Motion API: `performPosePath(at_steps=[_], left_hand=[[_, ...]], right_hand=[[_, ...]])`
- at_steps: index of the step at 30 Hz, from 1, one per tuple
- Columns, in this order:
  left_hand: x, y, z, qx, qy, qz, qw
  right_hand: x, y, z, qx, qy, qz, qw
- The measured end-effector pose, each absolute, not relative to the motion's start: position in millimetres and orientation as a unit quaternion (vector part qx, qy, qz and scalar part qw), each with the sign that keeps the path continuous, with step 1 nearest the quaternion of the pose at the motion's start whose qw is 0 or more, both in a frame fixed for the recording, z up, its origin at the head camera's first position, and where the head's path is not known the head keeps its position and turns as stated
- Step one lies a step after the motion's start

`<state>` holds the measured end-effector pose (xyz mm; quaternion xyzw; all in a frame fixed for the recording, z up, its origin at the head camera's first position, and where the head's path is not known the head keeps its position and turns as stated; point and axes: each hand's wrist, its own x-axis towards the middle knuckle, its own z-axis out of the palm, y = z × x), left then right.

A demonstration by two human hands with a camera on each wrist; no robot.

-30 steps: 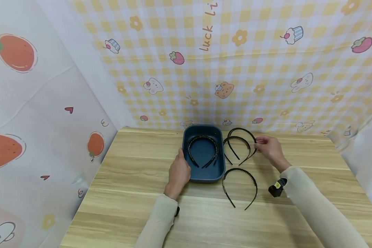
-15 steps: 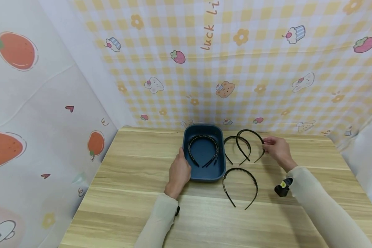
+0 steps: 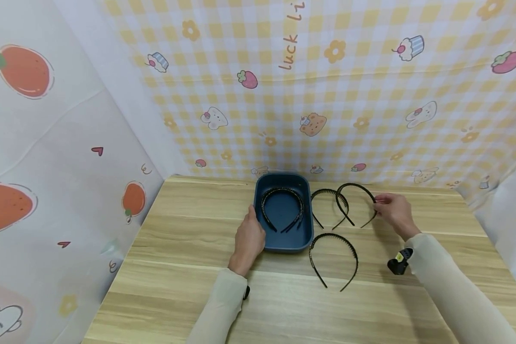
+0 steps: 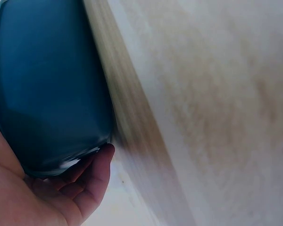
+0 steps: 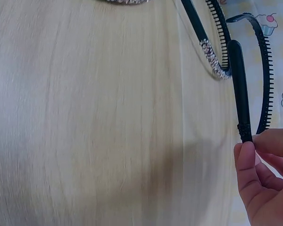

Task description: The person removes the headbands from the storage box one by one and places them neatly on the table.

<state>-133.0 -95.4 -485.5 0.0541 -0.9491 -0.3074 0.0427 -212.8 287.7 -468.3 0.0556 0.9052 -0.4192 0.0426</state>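
My left hand (image 3: pixel 248 239) grips the left wall of a dark blue plastic box (image 3: pixel 270 247); in the left wrist view its fingers (image 4: pixel 96 176) curl against the box's side. Inside lie black headbands (image 3: pixel 281 189) with speckled trim, overlapping. At the right, my right hand (image 3: pixel 394 212) pinches one side of a black toothed headband (image 3: pixel 357 185), also seen in the right wrist view, where thumb and fingertips hold the headband (image 5: pixel 243 101) near a dark textured patch. The held headband's left side overlaps another headband (image 3: pixel 322 190) lying beside the box.
A further headband (image 3: pixel 330 234) lies on the wood-grain table (image 3: pixel 180 229), nearer to me, by the box's front right corner. A checked cloth backdrop (image 3: pixel 258 110) rises behind the table, and a white printed sheet (image 3: pixel 64 157) stands at the left.
My right hand has moved right with the pinched headband, from mostly over the one beside the box to overlapping only its right part. My left hand and the box stay in place.
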Motion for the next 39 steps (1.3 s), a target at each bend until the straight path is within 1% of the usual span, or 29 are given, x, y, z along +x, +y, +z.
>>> performPosePath(at_steps=[5, 13, 23, 34, 39], left_hand=[[-132.6, -95.3, -485.6, 0.053, -0.949, -0.307, 0.046], [-133.0, -95.8, -487.1, 0.052, -0.951, -0.302, 0.050], [-131.3, -95.4, -485.7, 0.049, -0.947, -0.314, 0.052], [-131.4, -95.6, -486.9, 0.050, -0.946, -0.315, 0.053], [-131.3, -95.5, -487.1, 0.045, -0.948, -0.310, 0.057]], right_hand=[[-211.5, 294.0, -469.8, 0.056, 0.908, -0.414, 0.038], [-211.4, 307.9, -472.9, 0.071, 0.909, -0.408, 0.053], [-206.4, 323.4, -478.2, 0.064, 0.923, -0.377, 0.028], [-204.6, 325.7, -482.9, 0.085, 0.926, -0.364, 0.043], [-204.2, 325.8, -484.5, 0.079, 0.928, -0.362, 0.037]])
